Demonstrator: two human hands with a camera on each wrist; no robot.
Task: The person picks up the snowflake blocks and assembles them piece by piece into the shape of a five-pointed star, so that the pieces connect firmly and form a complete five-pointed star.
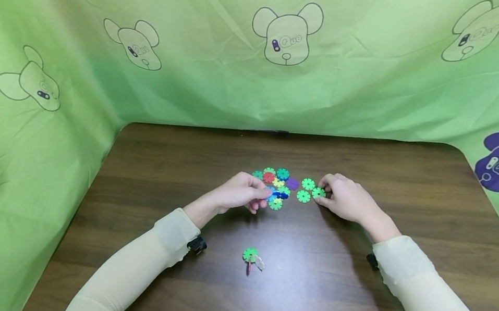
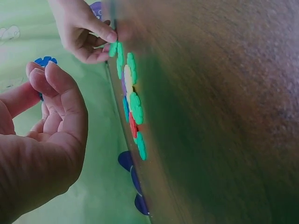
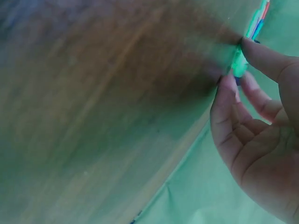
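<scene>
My left hand (image 1: 241,192) pinches joined notched plastic discs, a light blue disc (image 1: 269,194) and a dark blue disc (image 1: 280,195), raised over the table. In the left wrist view the blue disc (image 2: 46,61) shows just beyond the fingertips. My right hand (image 1: 350,199) holds a green notched disc (image 1: 318,193) by its edges between thumb and fingers, low at the tabletop. Two more green discs, one upper (image 1: 308,184) and one lower (image 1: 303,196), lie just left of it. Between the hands lies a cluster with a red disc (image 1: 268,178), a purple disc (image 1: 292,184) and several others.
Nearer the front of the brown wooden table (image 1: 157,280) lies a small group: a green disc (image 1: 249,254), a reddish disc (image 1: 249,268) standing on edge and a clear disc (image 1: 259,262). A green printed cloth (image 1: 202,81) hangs behind and beside the table.
</scene>
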